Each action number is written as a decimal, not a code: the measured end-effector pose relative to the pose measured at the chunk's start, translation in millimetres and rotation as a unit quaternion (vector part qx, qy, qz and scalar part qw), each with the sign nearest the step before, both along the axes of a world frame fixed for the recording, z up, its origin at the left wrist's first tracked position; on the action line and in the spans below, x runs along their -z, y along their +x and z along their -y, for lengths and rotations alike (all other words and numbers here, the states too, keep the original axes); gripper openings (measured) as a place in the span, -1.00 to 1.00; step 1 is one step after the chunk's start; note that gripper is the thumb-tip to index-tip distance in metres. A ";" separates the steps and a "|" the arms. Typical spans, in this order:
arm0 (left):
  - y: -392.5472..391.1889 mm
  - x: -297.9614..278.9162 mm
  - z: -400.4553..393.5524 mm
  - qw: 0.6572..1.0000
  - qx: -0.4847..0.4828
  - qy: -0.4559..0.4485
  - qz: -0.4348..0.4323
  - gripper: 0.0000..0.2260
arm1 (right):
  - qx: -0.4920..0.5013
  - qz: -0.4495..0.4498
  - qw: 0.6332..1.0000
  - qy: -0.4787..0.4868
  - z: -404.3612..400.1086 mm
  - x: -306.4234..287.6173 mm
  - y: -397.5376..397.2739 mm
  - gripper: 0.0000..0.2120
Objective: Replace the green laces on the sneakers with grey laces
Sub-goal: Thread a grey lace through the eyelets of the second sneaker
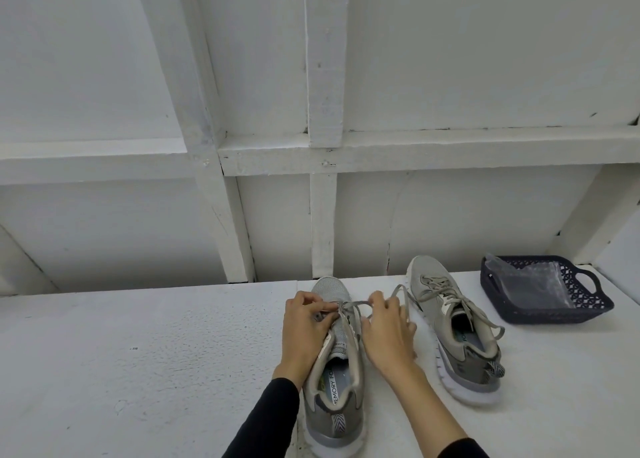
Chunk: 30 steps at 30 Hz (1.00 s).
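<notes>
Left hand point(304, 322): pinched grey lace point(356, 305) at lower eyelets of near sneaker point(341, 364).
Right hand point(388, 333): gripped the same lace's other end, looped upward.
Second sneaker point(457, 333): just right, laced grey, on white table point(138, 353).
Dark basket point(588, 305): far right, held clear plastic bag point(533, 284).

White table point(145, 353) w/ 2 grey sneakers point(332, 381) point(457, 333) & dark basket point(588, 305) at right.

Black long sleeves point(277, 419) cover both forearms; the hands point(304, 326) are bare.
</notes>
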<state>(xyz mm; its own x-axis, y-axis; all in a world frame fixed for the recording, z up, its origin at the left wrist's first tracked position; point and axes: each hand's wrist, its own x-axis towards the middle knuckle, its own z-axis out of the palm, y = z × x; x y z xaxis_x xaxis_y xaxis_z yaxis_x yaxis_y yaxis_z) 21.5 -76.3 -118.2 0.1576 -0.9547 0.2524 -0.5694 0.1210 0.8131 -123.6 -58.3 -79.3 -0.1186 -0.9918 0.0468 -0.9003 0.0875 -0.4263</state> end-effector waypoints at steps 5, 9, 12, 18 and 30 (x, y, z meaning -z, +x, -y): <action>0.1 1.8 -0.3 1.000 0.002 0.005 0.000 -0.89 | -0.090 0.003 0.996 0.009 5.7 -1.7 1.1 -0.78; 1.1 5.7 2.9 1.000 -0.002 0.001 0.014 -0.88 | -0.044 0.142 0.984 0.097 20.0 9.0 6.6 -0.77; 0.8 6.9 3.0 1.000 -0.009 0.001 0.021 -0.88 | 0.054 0.463 0.872 0.149 23.3 8.5 6.8 -0.69; 1.0 4.9 1.7 1.000 -0.011 0.015 0.011 -0.91 | 0.093 0.718 0.679 0.120 14.2 -1.9 10.6 -0.71; 2.4 5.6 -2.7 0.996 -0.063 0.059 0.019 -0.92 | 0.174 0.672 0.703 0.155 13.7 18.2 -0.2 -0.81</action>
